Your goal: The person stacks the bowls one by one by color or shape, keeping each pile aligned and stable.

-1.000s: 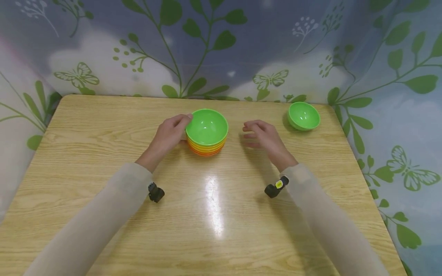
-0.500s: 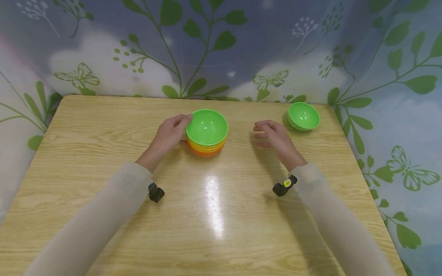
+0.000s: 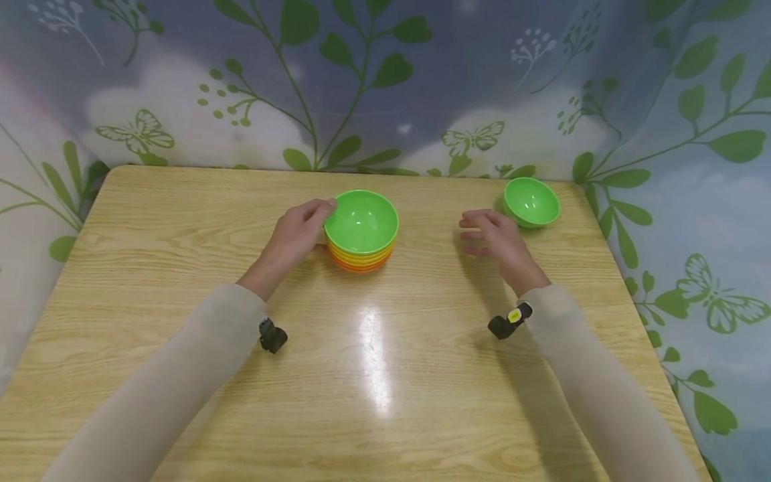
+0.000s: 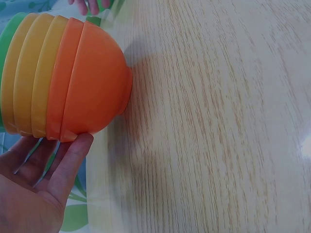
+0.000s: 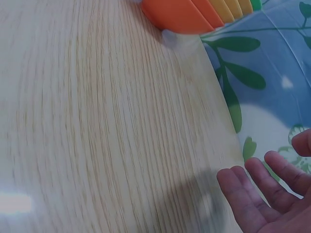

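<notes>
A stack of nested bowls (image 3: 361,224) stands upright on the table, green on top, then yellow, with orange at the bottom. My left hand (image 3: 299,227) holds the stack at its left side, thumb at the green rim. In the left wrist view its fingers (image 4: 73,160) lie along the outside of the bowls, and the thumb is hidden. To the right, my right hand (image 3: 496,237) hovers over the table with loosely bent fingers and nothing in them. Just beyond it, a single green bowl (image 3: 531,202) sits near the back right corner; no contact with it is visible.
The wooden table (image 3: 373,428) ends at a back edge against a printed curtain (image 3: 421,87) with leaves and butterflies. More of this curtain hangs along the right side. Small black cameras are strapped to both wrists.
My right hand has moved right, away from the stack and closer to the single green bowl. The left hand and the stack have stayed in place.
</notes>
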A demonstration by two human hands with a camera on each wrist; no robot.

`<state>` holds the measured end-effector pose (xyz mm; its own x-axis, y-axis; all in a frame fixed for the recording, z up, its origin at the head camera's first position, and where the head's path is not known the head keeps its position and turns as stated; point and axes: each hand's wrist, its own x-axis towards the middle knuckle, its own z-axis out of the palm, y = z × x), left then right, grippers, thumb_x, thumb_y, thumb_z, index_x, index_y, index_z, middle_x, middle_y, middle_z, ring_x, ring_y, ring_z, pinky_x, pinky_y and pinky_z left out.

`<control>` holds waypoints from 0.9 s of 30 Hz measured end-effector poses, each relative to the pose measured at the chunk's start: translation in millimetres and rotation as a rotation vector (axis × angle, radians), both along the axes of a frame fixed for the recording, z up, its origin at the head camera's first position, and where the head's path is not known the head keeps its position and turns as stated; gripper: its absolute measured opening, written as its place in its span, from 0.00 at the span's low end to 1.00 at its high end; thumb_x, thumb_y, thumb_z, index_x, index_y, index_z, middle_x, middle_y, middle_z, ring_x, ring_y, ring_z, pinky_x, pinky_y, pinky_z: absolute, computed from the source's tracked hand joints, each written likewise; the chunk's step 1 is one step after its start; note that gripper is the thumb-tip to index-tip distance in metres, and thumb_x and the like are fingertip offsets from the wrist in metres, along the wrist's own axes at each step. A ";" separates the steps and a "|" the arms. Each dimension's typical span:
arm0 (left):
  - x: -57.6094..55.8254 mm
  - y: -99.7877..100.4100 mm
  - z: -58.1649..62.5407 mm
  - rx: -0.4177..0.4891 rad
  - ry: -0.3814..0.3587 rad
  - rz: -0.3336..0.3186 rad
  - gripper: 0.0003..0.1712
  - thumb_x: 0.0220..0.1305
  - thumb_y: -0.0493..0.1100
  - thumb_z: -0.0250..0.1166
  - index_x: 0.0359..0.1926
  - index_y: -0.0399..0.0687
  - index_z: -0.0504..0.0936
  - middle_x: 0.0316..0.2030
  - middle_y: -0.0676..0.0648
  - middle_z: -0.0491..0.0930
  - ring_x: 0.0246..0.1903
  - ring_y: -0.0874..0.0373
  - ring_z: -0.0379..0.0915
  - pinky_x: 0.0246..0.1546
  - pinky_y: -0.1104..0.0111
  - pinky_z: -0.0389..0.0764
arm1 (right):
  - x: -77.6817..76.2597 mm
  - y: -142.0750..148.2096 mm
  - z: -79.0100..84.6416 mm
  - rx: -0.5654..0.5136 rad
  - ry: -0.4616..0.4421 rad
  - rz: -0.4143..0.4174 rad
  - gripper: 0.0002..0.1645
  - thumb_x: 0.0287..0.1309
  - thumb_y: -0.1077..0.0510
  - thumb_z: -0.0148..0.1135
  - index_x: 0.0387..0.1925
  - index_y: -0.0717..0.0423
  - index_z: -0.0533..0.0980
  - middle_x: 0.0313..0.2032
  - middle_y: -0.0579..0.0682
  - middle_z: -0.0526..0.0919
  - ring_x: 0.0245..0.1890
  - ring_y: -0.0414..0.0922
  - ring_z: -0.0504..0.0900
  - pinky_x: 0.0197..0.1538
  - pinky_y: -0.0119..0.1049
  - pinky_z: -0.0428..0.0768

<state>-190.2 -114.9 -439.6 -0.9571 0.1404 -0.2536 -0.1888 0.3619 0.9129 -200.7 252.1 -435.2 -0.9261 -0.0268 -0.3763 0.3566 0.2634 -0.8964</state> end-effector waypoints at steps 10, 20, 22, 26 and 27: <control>-0.5 -0.6 -1.1 -0.021 0.004 0.004 0.39 0.84 0.68 0.47 0.79 0.48 0.74 0.80 0.45 0.70 0.76 0.47 0.70 0.60 0.51 0.90 | -2.8 21.6 -5.1 0.013 0.001 -0.024 0.37 0.86 0.43 0.46 0.81 0.64 0.63 0.77 0.65 0.70 0.76 0.61 0.74 0.76 0.55 0.80; 0.0 0.4 -0.4 -0.031 0.005 0.002 0.39 0.84 0.68 0.47 0.79 0.49 0.74 0.80 0.45 0.70 0.76 0.47 0.69 0.61 0.52 0.90 | -3.5 40.5 -4.9 0.043 0.001 -0.043 0.38 0.85 0.41 0.46 0.80 0.63 0.64 0.74 0.62 0.72 0.73 0.56 0.76 0.74 0.50 0.83; 0.1 0.0 -0.3 -0.034 0.004 0.004 0.39 0.84 0.68 0.47 0.79 0.49 0.74 0.80 0.46 0.70 0.76 0.47 0.69 0.61 0.52 0.90 | -4.1 43.9 -4.8 0.054 0.003 -0.045 0.38 0.85 0.40 0.47 0.80 0.62 0.65 0.72 0.59 0.74 0.71 0.53 0.78 0.72 0.47 0.85; 0.5 0.0 0.5 -0.038 0.002 0.002 0.40 0.84 0.69 0.47 0.79 0.48 0.74 0.80 0.45 0.70 0.77 0.47 0.68 0.61 0.51 0.90 | -5.1 49.9 -5.8 0.046 0.006 -0.065 0.37 0.84 0.40 0.50 0.77 0.62 0.67 0.67 0.55 0.79 0.65 0.48 0.81 0.68 0.43 0.88; 0.4 0.0 0.4 -0.037 0.002 0.003 0.39 0.84 0.68 0.47 0.79 0.48 0.74 0.80 0.45 0.70 0.77 0.47 0.68 0.61 0.52 0.90 | -5.2 51.0 -5.9 0.039 0.007 -0.072 0.36 0.84 0.41 0.51 0.77 0.61 0.68 0.65 0.53 0.79 0.64 0.48 0.82 0.67 0.43 0.88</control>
